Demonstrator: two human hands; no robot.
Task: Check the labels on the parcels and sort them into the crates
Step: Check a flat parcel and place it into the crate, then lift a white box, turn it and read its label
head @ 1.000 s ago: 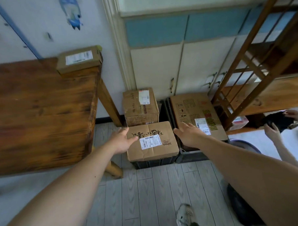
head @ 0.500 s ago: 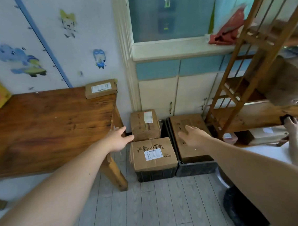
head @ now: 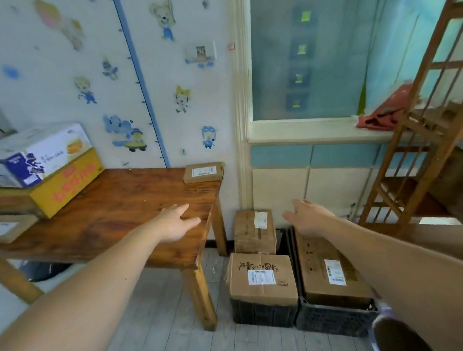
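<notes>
Two black crates stand on the floor right of the table: the left crate (head: 263, 313) bears a labelled cardboard parcel (head: 261, 277), the right crate (head: 335, 320) holds a long flat parcel (head: 327, 272). A third parcel (head: 254, 231) stands behind them by the wall. On the wooden table (head: 115, 207) a small flat parcel (head: 203, 172) lies at the far right corner and another parcel (head: 4, 229) at the left edge. My left hand (head: 176, 222) hovers open over the table's right end. My right hand (head: 306, 217) is open in the air above the right crate.
A yellow box (head: 66, 185) with a white and blue box (head: 33, 154) on top sits on the table's left. A wooden ladder shelf (head: 420, 146) leans at the right. A dark round object (head: 396, 335) is at the bottom right. Grey plank floor (head: 157, 324) lies in front.
Both hands have lifted away from the parcel on the left crate and moved up. My left hand is now over the table. The view has tilted upward.
</notes>
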